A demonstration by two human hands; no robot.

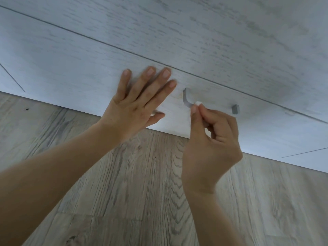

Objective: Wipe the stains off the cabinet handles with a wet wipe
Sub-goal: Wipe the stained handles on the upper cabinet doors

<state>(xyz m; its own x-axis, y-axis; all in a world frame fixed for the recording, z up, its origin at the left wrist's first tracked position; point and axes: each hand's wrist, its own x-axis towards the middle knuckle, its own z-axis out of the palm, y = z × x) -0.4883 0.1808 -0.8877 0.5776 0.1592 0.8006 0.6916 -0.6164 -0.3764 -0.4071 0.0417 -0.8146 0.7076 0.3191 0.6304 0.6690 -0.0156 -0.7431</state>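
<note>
Wiping was under way on one grey cabinet handle (188, 99), set low on a pale wood-grain cabinet front (74, 68) just above a wooden floor (142, 183). The right hand (211, 148) had its fingers curled, thumb and forefinger pinching a small white wad, apparently the wet wipe (198, 103), against the handle's bar close to its left bend. The left hand (140, 102) lay flat on the cabinet front just left of the handle, fingers straight and spread, holding nothing; its fingertips pointed up toward a thin seam between panels.

Judging by this, the task looked part done at best: the wipe sat on the left stretch of the bar, and the right stretch remained to be covered. No other handles were in sight, so how many were left could not be told.

Most of the bar was hidden behind the right hand's fingers; only the left bend and the right end post (235, 109) showed. Most of the wipe was tucked inside the fingers. Stains were too small or faint to make out, though a slight yellowish tint showed beside the left bend.
</note>
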